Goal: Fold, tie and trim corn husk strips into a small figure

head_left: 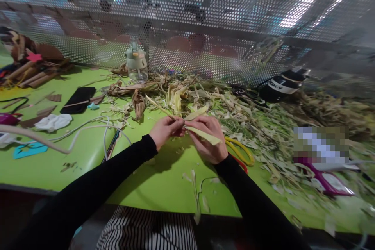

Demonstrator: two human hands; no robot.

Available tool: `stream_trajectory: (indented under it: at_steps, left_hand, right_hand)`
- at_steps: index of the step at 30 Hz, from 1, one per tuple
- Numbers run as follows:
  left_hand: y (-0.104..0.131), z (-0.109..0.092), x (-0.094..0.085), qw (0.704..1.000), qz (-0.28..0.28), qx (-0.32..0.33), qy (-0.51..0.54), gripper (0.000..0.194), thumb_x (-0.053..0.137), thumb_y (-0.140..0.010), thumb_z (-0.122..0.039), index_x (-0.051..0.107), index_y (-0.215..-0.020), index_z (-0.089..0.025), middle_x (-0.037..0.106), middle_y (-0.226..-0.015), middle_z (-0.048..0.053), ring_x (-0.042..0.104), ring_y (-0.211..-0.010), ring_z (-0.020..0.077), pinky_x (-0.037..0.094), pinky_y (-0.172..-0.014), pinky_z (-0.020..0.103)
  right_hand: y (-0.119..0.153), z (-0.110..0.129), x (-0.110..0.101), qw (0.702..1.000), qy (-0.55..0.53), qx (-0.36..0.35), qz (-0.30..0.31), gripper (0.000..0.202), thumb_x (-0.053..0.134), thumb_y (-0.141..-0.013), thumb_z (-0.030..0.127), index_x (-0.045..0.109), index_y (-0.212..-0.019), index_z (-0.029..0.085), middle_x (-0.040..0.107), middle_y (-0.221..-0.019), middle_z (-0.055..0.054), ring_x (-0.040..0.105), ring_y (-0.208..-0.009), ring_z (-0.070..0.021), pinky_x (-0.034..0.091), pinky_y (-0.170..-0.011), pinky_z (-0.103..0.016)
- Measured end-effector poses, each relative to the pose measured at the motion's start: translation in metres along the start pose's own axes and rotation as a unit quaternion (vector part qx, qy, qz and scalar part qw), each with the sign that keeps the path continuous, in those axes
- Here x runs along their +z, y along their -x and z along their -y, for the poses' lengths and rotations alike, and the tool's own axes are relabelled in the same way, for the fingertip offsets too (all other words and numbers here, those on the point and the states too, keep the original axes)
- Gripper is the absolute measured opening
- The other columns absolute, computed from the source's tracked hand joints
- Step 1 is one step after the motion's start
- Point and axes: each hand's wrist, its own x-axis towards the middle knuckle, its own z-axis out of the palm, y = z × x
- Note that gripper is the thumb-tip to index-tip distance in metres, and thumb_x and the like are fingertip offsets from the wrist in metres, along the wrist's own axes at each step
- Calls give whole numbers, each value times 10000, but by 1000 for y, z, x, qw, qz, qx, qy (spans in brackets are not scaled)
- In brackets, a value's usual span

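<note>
My left hand [164,130] and my right hand [208,140] meet above the green table, fingertips nearly touching. Between my left thumb and fingers is pinched a thin stalk-like piece [158,106] that points up and left. A pale yellow-green corn husk strip [206,136] lies across my right hand, its inner end at the pinched fingertips. Another husk piece [195,114] sticks out behind the fingers. Exactly how the pieces join is hidden. Beside my right wrist are yellow-handled scissors [247,155], partly covered, with a red handle [242,166] below.
Husk scraps [228,107] spread across the back and right. A clear bottle [137,64] and a black bottle [283,85] stand or lie near the perforated metal screen [181,27]. Leftward are a phone [78,100], crumpled tissue [53,122] and cables [70,145]. A magenta-handled tool [328,181] lies right.
</note>
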Motion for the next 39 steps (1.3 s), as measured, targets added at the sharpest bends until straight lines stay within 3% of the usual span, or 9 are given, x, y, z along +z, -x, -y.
stream_trajectory:
  at_steps: [7, 11, 14, 18, 21, 26, 30, 35, 39]
  left_hand:
    - [-1, 6, -1, 996, 60, -12, -59, 65, 639, -758, -109, 582, -735, -86, 595, -602, -8, 555, -523, 53, 492, -625, 222]
    - [-1, 3, -2, 999, 28, -23, -10, 64, 620, -778, -131, 576, -802, -92, 615, -652, 2, 568, -537, 50, 505, -662, 231]
    - [0, 0, -1, 999, 16, -13, -42, 48, 615, -764, -106, 569, -773, -100, 598, -618, -13, 557, -526, 52, 488, -627, 221]
    - [4, 2, 3, 989, 69, 8, -132, 55, 596, -728, -47, 579, -710, -96, 582, -583, -16, 538, -545, 59, 449, -600, 203]
    - [4, 8, 2, 981, 97, 32, -162, 81, 648, -698, -112, 606, -767, -105, 598, -612, -13, 541, -568, 71, 439, -607, 213]
    - [1, 11, 0, 987, 69, 46, -136, 136, 658, -732, -219, 608, -746, -94, 595, -587, -1, 522, -516, 61, 439, -571, 213]
    - [-1, 6, -2, 997, 27, 54, -56, 207, 681, -734, -276, 613, -749, -81, 615, -606, 12, 532, -529, 55, 453, -574, 207]
    - [0, 1, -4, 1000, -7, 29, 7, 231, 711, -718, -280, 627, -788, -76, 657, -654, 35, 578, -578, 73, 487, -640, 237]
    - [0, 0, -6, 1000, 2, -22, 16, 187, 694, -742, -246, 640, -796, -75, 673, -675, 49, 595, -574, 74, 502, -654, 241]
  right_hand:
    - [1, 0, 2, 998, -44, 30, 21, 176, 518, -842, 149, 653, -925, 227, 659, -854, -47, 588, -807, -195, 461, -771, -381]
    - [0, -1, -1, 995, -86, 10, 40, 212, 553, -816, 172, 648, -997, 231, 653, -949, -58, 583, -884, -209, 460, -789, -386]
    - [-1, -3, 0, 996, -77, 10, 40, 161, 555, -849, 210, 659, -970, 233, 657, -893, -54, 582, -832, -197, 458, -726, -354]
    - [1, -6, 5, 996, -61, 61, -2, 99, 589, -844, 293, 633, -875, 210, 639, -843, -60, 573, -786, -199, 464, -680, -346]
    - [2, -5, 6, 992, -81, 96, -7, 93, 601, -840, 297, 613, -831, 205, 633, -767, -39, 567, -722, -183, 462, -649, -328]
    - [1, 1, 3, 991, -90, 99, -10, 93, 537, -881, 235, 627, -860, 219, 655, -783, -29, 585, -740, -174, 466, -678, -320]
    - [0, 1, 2, 997, -3, 65, -34, 73, 618, -826, 264, 640, -883, 225, 641, -850, -48, 578, -816, -203, 451, -743, -359]
    - [2, -2, 4, 997, 50, 63, -7, 141, 613, -830, 282, 628, -956, 222, 666, -899, -54, 573, -851, -219, 420, -769, -369]
    - [2, -2, 4, 996, 67, 62, 1, 135, 598, -835, 298, 618, -931, 205, 669, -946, -69, 563, -901, -233, 399, -792, -375]
